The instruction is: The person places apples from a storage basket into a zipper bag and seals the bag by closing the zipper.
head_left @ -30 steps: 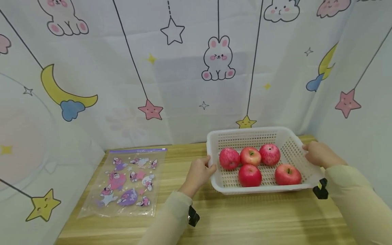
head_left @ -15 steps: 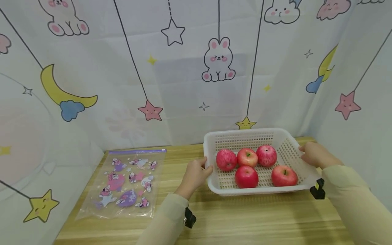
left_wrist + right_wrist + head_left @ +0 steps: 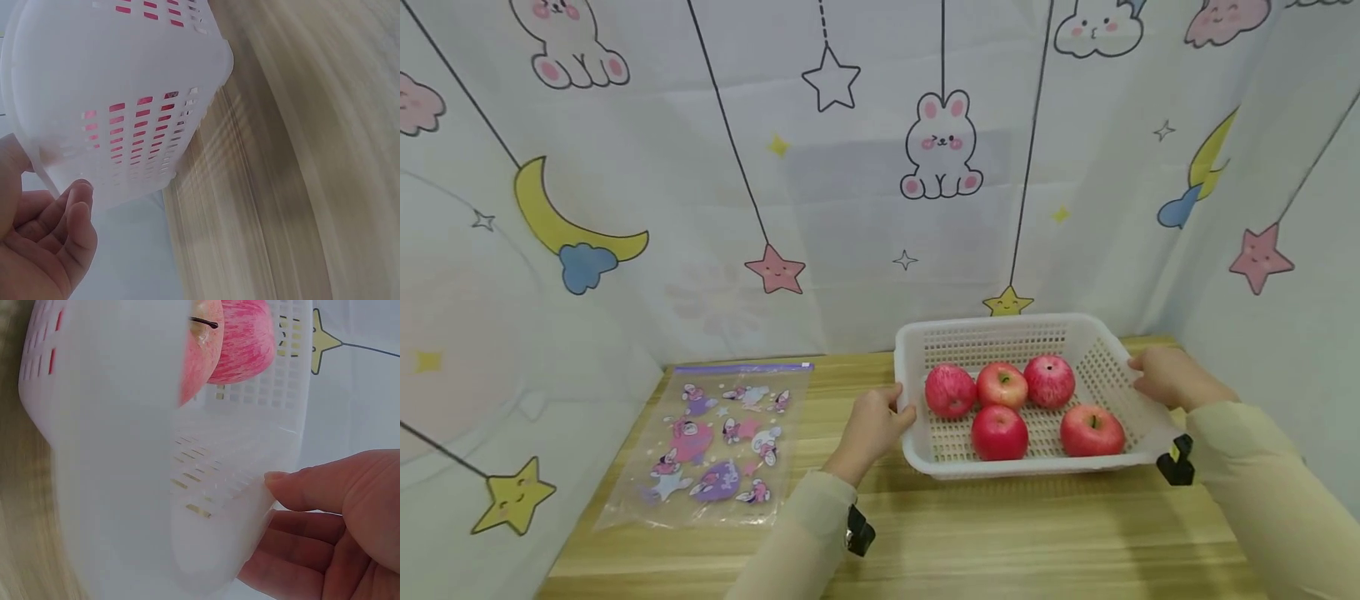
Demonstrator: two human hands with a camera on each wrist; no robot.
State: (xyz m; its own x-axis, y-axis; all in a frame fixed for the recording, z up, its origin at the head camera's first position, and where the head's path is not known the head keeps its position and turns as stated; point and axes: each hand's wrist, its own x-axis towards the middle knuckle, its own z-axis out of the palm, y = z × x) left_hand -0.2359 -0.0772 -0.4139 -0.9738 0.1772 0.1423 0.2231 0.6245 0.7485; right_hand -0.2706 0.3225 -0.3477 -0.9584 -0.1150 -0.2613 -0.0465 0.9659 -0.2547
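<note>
White basket (image 3: 1037, 468) (five apples (image 3: 1002, 387) inside) is at far right, left hand (image 3: 871, 429) and right hand (image 3: 1176, 379) pinching its opposite ends.

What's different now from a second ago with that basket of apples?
The white basket has slid slightly to the person's left, closer to the clear printed bag. The left hand and right hand moved along with it, each holding one end; nothing was newly grasped or let go. The five apples kept their arrangement inside, and the bag stayed flat on the table.
</note>
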